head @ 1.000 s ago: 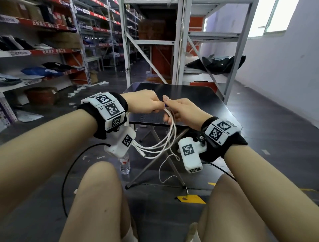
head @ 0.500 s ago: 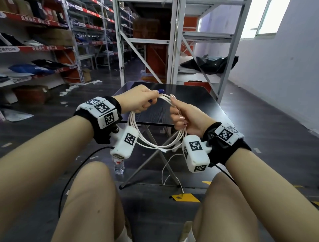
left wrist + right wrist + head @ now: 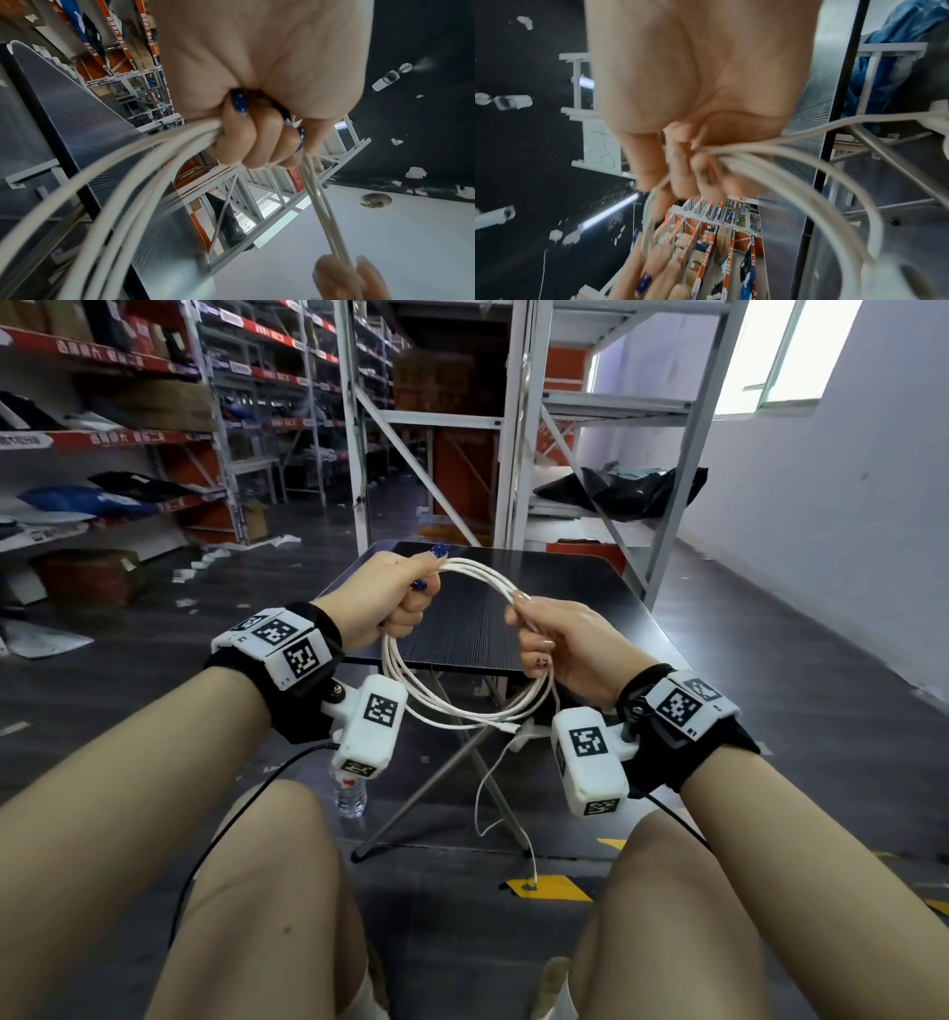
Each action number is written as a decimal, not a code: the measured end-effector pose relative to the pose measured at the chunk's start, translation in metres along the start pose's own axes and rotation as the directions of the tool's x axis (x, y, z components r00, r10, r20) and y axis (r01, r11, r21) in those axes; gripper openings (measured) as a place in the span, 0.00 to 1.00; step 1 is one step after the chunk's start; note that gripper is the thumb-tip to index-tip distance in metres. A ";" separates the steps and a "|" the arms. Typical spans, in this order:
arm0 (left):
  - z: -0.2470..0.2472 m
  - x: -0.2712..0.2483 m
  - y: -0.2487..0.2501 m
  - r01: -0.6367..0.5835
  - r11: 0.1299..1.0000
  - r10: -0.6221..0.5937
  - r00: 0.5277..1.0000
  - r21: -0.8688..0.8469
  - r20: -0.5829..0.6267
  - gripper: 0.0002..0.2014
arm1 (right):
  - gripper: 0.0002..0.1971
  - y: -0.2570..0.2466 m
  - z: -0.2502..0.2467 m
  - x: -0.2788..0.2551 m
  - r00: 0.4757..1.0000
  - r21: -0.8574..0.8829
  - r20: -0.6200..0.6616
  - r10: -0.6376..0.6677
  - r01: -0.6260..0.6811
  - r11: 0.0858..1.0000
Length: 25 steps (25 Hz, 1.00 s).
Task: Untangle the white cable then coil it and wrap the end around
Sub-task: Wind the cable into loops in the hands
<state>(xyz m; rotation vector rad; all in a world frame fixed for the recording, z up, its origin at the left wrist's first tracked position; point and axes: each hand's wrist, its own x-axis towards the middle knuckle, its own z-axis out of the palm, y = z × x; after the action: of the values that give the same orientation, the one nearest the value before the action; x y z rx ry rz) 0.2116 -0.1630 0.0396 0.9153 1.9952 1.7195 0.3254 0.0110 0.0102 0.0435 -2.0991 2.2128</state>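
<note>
Above the knees, in front of a small black ribbed folding table (image 3: 462, 629): one thin white cable (image 3: 462, 711), wound in several loops; exact count unclear. Two hands on it. Left hand (image 3: 390, 598) fisted around the bundle at the loop's upper left, fingers fully curled (image 3: 239, 142). Right hand (image 3: 570, 644) pinches the strands on the right side, fingers curled (image 3: 680, 162). Coil hangs between both, off the table; one loose tail drops to the dark floor, ending at a yellow floor mark (image 3: 549, 888). One clear plastic water bottle (image 3: 352, 796) stands below. Warehouse aisle, grey metal shelving (image 3: 513, 428) behind.
</note>
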 end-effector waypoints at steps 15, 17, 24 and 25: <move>-0.013 0.010 -0.006 0.119 0.835 -0.135 0.991 -0.538 0.011 0.26 | 0.53 -0.009 -0.003 -0.004 0.888 0.287 0.410 -0.207 0.089 0.954; -0.014 0.011 -0.005 0.132 0.801 -0.147 0.989 -0.584 0.021 0.24 | 0.53 -0.008 -0.002 -0.003 0.870 0.282 0.449 -0.204 0.078 0.956; -0.015 0.015 -0.007 0.156 0.752 -0.176 0.984 -0.640 0.034 0.23 | 0.43 -0.004 0.002 -0.003 0.885 0.240 0.408 -0.225 0.133 0.962; -0.016 0.014 -0.008 0.163 0.754 -0.179 0.983 -0.636 0.039 0.24 | 0.41 -0.006 0.002 -0.003 0.902 0.240 0.368 -0.227 0.144 0.960</move>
<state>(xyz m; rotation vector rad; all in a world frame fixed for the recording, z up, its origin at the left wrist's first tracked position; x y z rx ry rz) 0.1891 -0.1655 0.0375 0.4501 1.2763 2.0884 0.3284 0.0093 0.0157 0.7315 -1.9121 2.4491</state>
